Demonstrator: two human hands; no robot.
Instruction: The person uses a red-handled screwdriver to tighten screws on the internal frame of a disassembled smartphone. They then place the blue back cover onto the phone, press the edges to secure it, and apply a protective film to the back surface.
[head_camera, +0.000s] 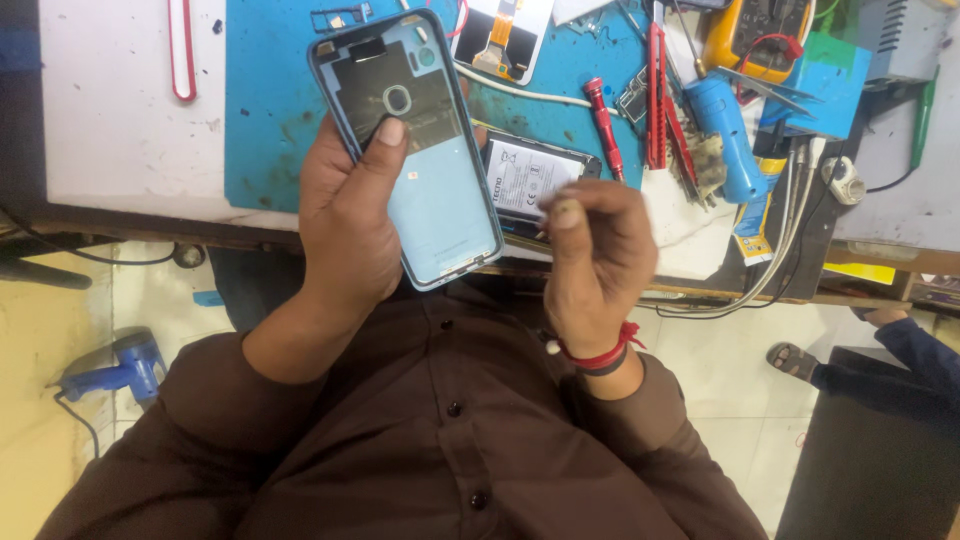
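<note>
The person's left hand (345, 215) holds a blue phone back cover (410, 150) up over the near edge of the tabletop (130, 120). The fingers wrap behind the cover and the thumb presses flat on its inside, just under the round hole. The right hand (590, 260) is just beside the cover, curled shut with thumb and finger pinched together. It may hold something tiny, but that is too small to see.

The cover looks thin and light. It is likely bendy plastic and could crack if squeezed hard, so the long edges seem the safest place to hold it.

Just past the cover, an open phone (535, 175) lies on the blue mat (275, 110) with its battery showing. A red screwdriver (604, 125) lies a bit farther off, beside the phone. Farthest from the cover are a blue tool (725, 135) and a yellow meter (755, 35).
</note>
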